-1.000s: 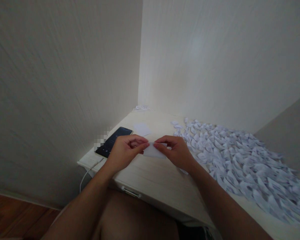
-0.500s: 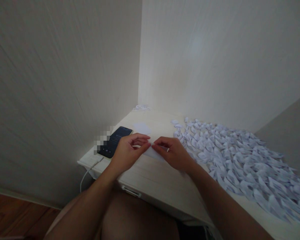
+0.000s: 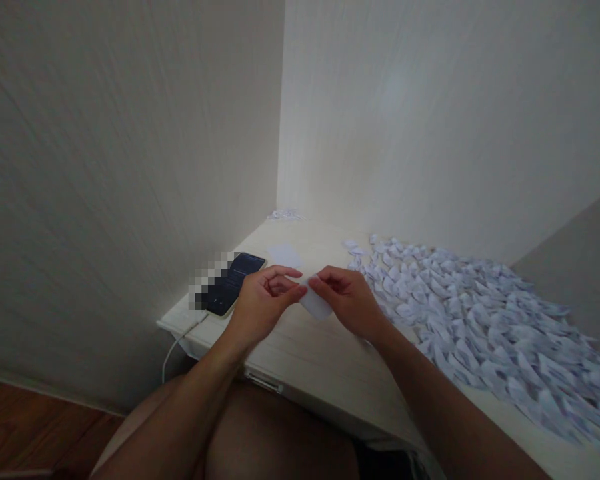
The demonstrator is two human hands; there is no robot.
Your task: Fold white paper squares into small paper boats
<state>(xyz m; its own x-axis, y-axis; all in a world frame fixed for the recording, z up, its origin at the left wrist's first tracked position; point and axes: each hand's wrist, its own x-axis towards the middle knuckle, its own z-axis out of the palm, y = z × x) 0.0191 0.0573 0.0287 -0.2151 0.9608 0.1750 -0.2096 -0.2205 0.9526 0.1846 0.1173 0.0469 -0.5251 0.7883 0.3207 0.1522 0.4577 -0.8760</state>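
Right now, pinching a small white paper point(image 3: 318, 307) in the right hand point(image 3: 353, 300), with the left hand point(image 3: 261, 305) close beside it, thumb at the paper's left edge, forefinger apart; impossible to tell whether gripping there too. Holding over the table point(image 3: 300, 363), between phone point(image 3: 231, 287) and folded papers point(image 3: 460, 307). Could crease crooked if pressed unevenly, or slip or tear if tugged apart. Might also scatter those folds by brushing with the right forearm point(image 3: 430, 393).

Held slip point(image 3: 318, 307): matt paper. Drawer handle point(image 3: 263, 382): metal-looking.
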